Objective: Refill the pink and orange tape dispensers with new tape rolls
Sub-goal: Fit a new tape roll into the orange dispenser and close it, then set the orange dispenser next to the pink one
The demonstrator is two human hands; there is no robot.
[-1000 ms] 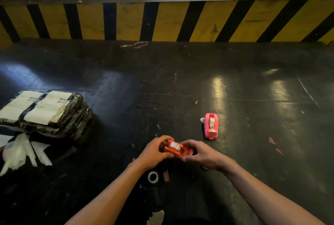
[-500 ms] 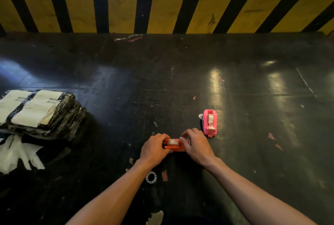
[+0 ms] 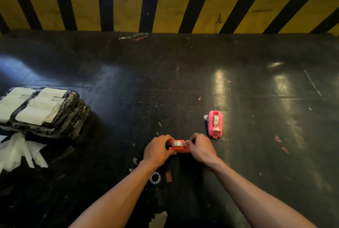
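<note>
Here, seen from the head camera:

Scene: a dark, scuffed floor (image 3: pixel 165 84) fills the frame, with a yellow-and-black striped kerb (image 3: pixel 165 9) across the top.

Orange dispenser: the orange tape dispenser (image 3: pixel 178 146) sits low on the floor at lower centre, a clear tape roll (image 3: pixel 177 143) seated in it, its long axis running left to right across the frame.

Left hand: the left hand (image 3: pixel 158 150) clasps the dispenser's left end, fingers curled over it.

Right hand: the right hand (image 3: pixel 200 148) is bent over the right end, fingertips pinched there; whether they hold the tape's loose end cannot be told.

Key relation: the dispenser lies directly between the two hands, touching both, so neither hand is nearer; any pull of tape would likely run rightward along that axis.

Pink dispenser: the pink tape dispenser (image 3: pixel 215 123) stands apart, up and right of the right hand, long axis toward the top of the frame, already carrying a roll.

Spare part: an empty tape core (image 3: pixel 155 178) lies below the left wrist.

Left edge: wrapped parcels (image 3: pixel 40 110) are stacked at centre left.
</note>
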